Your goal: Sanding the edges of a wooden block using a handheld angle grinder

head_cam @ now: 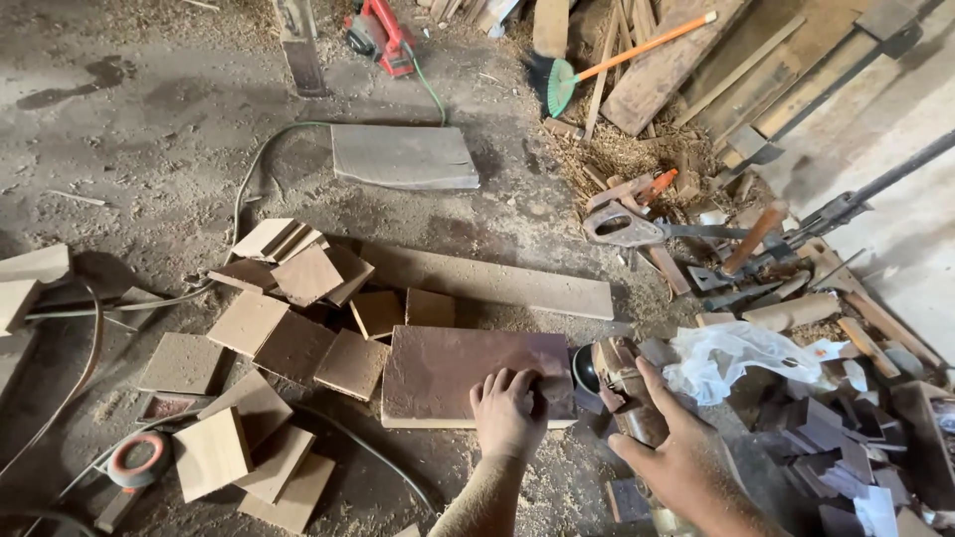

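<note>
Low in the frame's centre, the left hand (509, 410) pressed flat, holding nothing, on a brown board (448, 373), while the right hand (684, 459) gripped a dark tool (629, 390) beside crumpled white plastic (736, 356).

bare floor (149, 119) open far left, square offcuts (298, 343) crowding left, tools (696, 249) blocking right

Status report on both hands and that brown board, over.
Left hand flat on brown board. Right hand gripping dark tool. Cut wood squares crowd board's left.
</note>
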